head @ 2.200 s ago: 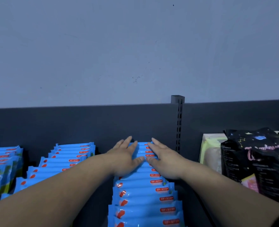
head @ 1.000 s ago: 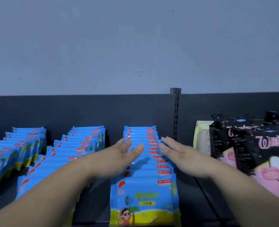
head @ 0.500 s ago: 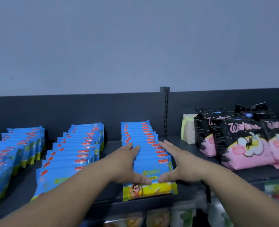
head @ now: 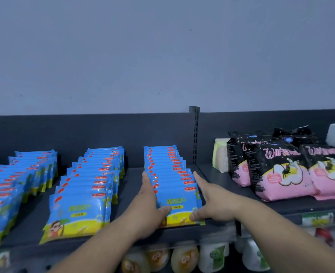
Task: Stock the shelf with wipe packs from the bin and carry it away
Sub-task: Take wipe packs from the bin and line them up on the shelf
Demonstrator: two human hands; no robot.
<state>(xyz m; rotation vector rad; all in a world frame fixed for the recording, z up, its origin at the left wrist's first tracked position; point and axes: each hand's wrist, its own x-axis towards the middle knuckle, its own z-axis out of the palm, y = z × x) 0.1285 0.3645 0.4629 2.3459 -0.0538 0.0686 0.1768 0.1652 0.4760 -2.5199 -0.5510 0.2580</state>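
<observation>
On the dark shelf (head: 132, 186), blue wipe packs stand in rows. The right-hand row (head: 168, 170) lies between my hands. My left hand (head: 149, 203) presses straight fingers along the row's left side, with its thumb on the front pack (head: 179, 202). Pressing the row's right side is my right hand (head: 212, 201), with a finger pointing back and its thumb on the same front pack. Neither hand curls round a pack. No bin is in view.
Two more rows of blue packs (head: 91, 184) (head: 17, 184) stand to the left. Black and pink bags (head: 280, 170) and a pale green pack (head: 219, 156) fill the shelf right of the slotted upright (head: 194, 134). Round containers (head: 184, 257) sit on the shelf below.
My hands slid from the back of the right-hand row to its front and now flank it at the front pack. The view pulled back, showing more of the shelf.
</observation>
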